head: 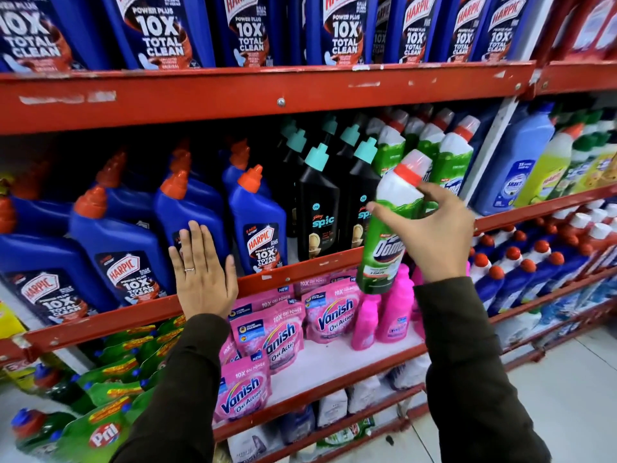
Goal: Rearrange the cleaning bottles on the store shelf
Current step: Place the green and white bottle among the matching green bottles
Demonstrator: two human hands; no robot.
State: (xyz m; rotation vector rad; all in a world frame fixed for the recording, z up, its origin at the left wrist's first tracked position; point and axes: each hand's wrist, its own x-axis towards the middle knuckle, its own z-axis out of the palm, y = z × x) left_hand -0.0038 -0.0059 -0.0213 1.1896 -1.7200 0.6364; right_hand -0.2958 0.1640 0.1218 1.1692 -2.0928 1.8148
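Note:
My right hand [430, 228] grips a green and white Domestos bottle [387, 235] with a red collar, held tilted in the air in front of the middle shelf's red front rail [300, 272]. More Domestos bottles [450, 162] stand at the right of that shelf, beside black Spic bottles [317, 212] with teal caps. Blue Harpic bottles [257, 228] with orange caps fill the left part. My left hand [200, 272] lies flat, fingers apart, against the rail and the front of a Harpic bottle [187, 212]. It holds nothing.
Large blue Harpic bottles [160, 28] line the top shelf. Pink Vanish pouches [277, 332] and pink bottles [394, 312] sit on the shelf below. Green Pril packs [100, 429] are at lower left. The neighbouring bay at right holds a pale blue bottle [514, 162] and blue bottles [510, 272].

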